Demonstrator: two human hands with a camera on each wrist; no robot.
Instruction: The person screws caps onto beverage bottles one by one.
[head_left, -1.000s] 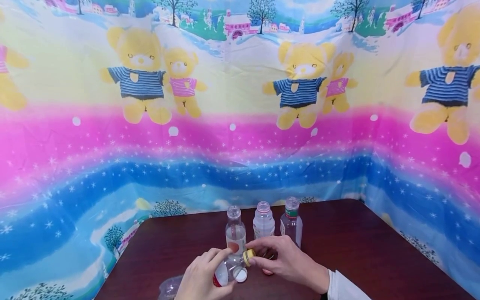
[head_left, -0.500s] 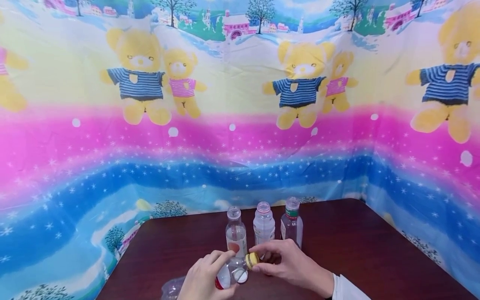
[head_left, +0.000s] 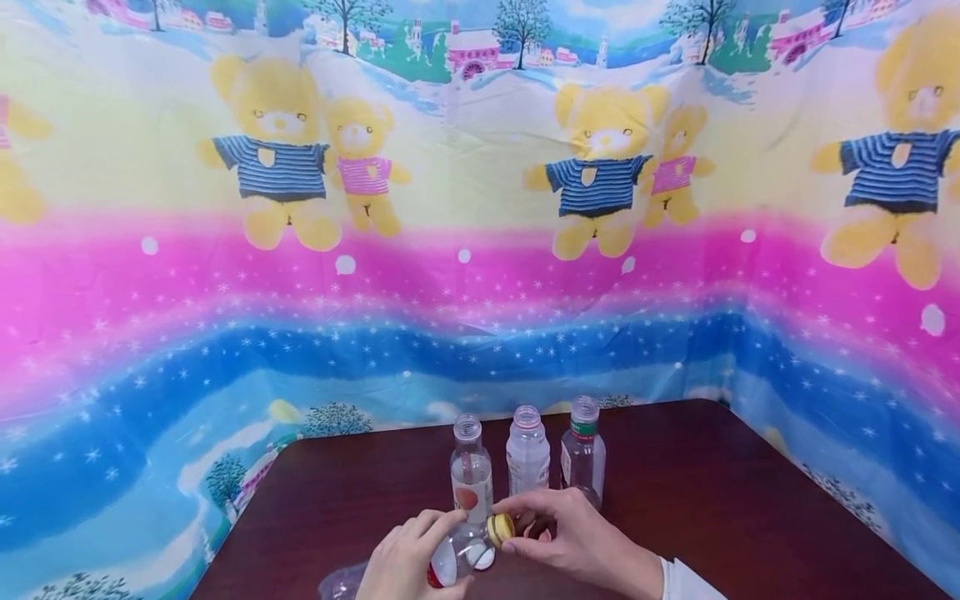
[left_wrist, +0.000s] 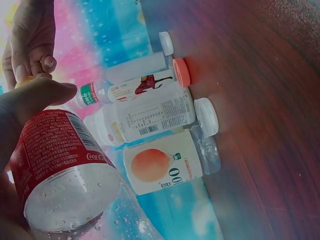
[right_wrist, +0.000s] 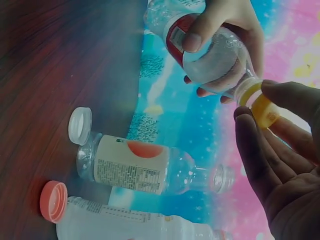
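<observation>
The left hand [head_left: 408, 554] holds a Coca-Cola bottle [left_wrist: 55, 150], tipped sideways over the brown table [head_left: 675, 467]. The right hand [head_left: 577, 537] pinches the yellow cap [right_wrist: 266, 111] at the bottle's mouth. Behind them, three open-topped bottles [head_left: 528, 462] stand in a row. A white cap [right_wrist: 80, 126] lies near the one with the round orange picture.
</observation>
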